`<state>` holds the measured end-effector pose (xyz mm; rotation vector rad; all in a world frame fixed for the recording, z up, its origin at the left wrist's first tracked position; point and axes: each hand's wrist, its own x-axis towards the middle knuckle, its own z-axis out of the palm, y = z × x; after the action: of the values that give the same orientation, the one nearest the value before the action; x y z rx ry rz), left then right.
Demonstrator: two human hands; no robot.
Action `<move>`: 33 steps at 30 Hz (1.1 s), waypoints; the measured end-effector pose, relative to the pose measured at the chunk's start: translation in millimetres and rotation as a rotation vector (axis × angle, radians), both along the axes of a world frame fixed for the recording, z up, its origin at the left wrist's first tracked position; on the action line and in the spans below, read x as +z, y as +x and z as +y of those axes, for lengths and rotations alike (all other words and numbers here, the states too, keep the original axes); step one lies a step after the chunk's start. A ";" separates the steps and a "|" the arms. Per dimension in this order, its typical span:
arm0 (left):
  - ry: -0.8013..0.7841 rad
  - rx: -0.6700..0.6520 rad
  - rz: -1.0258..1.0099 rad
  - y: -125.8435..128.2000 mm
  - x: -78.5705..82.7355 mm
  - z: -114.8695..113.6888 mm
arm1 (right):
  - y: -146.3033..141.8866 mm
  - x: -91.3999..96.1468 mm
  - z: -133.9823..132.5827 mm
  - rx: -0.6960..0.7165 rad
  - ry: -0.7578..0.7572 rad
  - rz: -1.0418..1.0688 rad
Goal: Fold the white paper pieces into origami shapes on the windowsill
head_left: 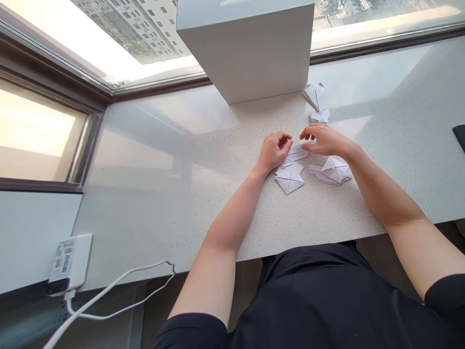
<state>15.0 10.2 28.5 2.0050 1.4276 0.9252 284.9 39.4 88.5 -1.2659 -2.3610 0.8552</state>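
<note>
My left hand rests on the countertop with loosely curled fingers, its thumb beside a folded white paper strip. No object shows between its fingers. Across the strip, my right hand hovers with bent fingers apart from the thumb, holding nothing visible. Just below the left hand lie folded paper pieces with pointed corners and creases meeting at the middle. Under my right forearm's inner side sits a layered paper fold. Beyond the right hand are a small folded paper piece and a pointed paper fold.
A large white box-like block stands at the back against the windows. The speckled countertop runs along them. At the lower left is a white power adapter with a white cable. A dark object lies at the right edge.
</note>
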 end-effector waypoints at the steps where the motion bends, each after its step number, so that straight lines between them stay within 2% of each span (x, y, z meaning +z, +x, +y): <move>1: -0.001 0.002 -0.002 0.1 0.0 0.2 | -4.0 0.8 -4.4 0.052 -0.020 -0.044; 3: 0.000 0.002 -0.005 0.3 0.4 0.5 | -10.0 -0.4 -9.5 0.093 -0.031 -0.103; 6: 0.002 -0.010 -0.002 0.1 2.3 0.4 | -13.7 -5.3 -10.0 0.062 -0.015 -0.121; 18: -0.003 -0.029 -0.018 -2.8 3.8 -0.3 | -10.1 -18.9 2.8 0.009 0.031 -0.025; 25: -0.017 -0.005 -0.068 -5.0 1.8 1.0 | -6.8 -6.5 2.7 -0.055 0.021 0.062; 29: -0.037 0.009 -0.068 -6.8 -1.8 3.8 | -3.7 -7.4 3.2 -0.061 -0.005 0.039; 33: -0.026 0.045 -0.066 -7.3 -6.8 6.4 | 3.0 -1.0 -1.4 -0.092 0.106 -0.002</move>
<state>7.7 16.6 21.7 1.9133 1.4469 0.9776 288.0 38.0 87.5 -1.3210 -2.2966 0.6918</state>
